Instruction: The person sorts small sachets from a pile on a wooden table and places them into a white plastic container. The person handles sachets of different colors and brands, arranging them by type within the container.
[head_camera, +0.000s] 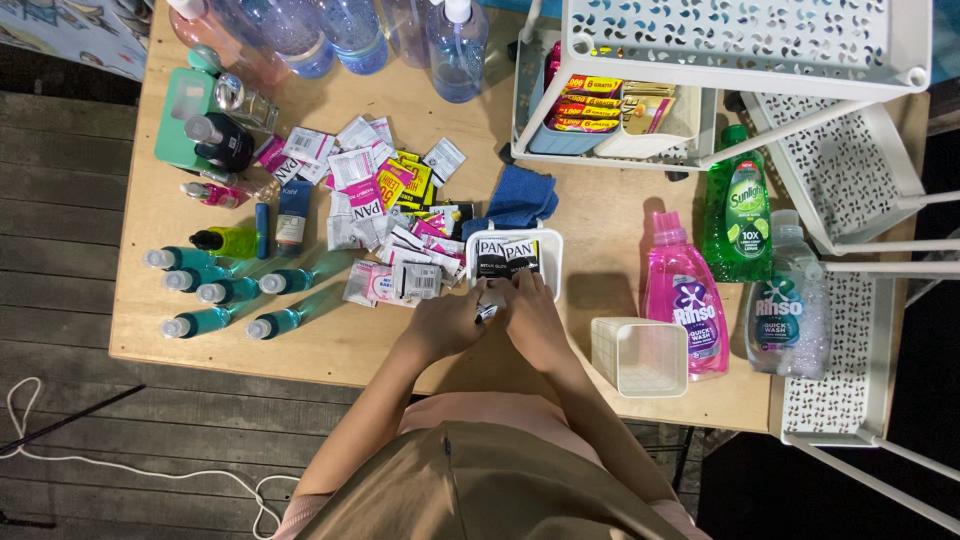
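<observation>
My left hand (450, 320) and my right hand (530, 315) were together at the near edge of the small white rectangular plastic tub (517, 258), close to the front edge of the light wooden table (340, 345). The fingers of both hands were pressed together and pinching a small black-and-white sachet (487, 311) between them, just at 6 o'clock of the tub. Inside the tub, more black sachets (507, 257) were standing upright.

At 3 o'clock from my hands stood an empty white square plastic container (640, 357), near but apart, and behind it a pink detergent bottle (684, 300) was lying flat. Between my right hand and this container there was bare table. At 9 to 11 o'clock a loose heap of small pink, white and yellow sachets (385, 215) lay, and its nearest pieces came just beside the tub. Further at 9 o'clock five small teal bottles (225, 295) were lying on their sides. At 12 o'clock, behind the tub, a folded blue cloth (520, 195) rested, and beyond it a white perforated rack (700, 60) closed that side.
</observation>
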